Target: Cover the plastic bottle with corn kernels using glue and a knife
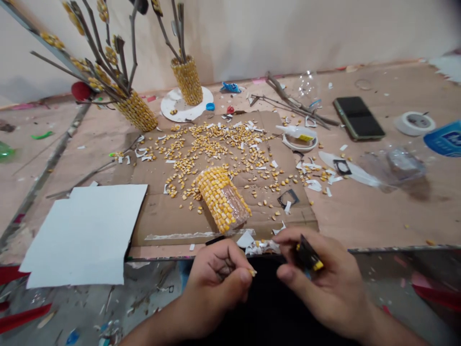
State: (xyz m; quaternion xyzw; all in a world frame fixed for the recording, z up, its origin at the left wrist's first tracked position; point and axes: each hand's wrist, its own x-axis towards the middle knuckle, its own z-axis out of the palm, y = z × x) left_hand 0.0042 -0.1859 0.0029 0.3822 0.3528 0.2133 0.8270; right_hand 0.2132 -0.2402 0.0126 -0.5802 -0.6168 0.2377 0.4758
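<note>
Black piece (309, 252): carried in the right hand (329, 281), above the counter's near edge; yellow shows at its lower end, and its long axis slants from far left to near right.

Kernel (253, 272): pinched between thumb and forefinger of the left hand (221, 283), at the very tips.

Key relation: the black piece lies to the right of the kernel and slightly farther from the body, with a gap between; the two hands face each other across it, not touching.

Right hand: thumb and forefinger tips parted, the piece gripped among the fingers; exactly which fingers bear it cannot be told.

Corn-clad cylinder (216, 199): on its side beyond both hands, nearer the left; its long axis likewise slants from far left to near right, a bare patch facing up and rightward.

Cardboard (154, 211): beneath the cylinder, strewn with loose kernels (211, 144).

Counter (389, 206): bears the cardboard, a phone (359, 117) and a tape roll (416, 123) at right, a white sheet (86, 235) overhanging at left.
</note>
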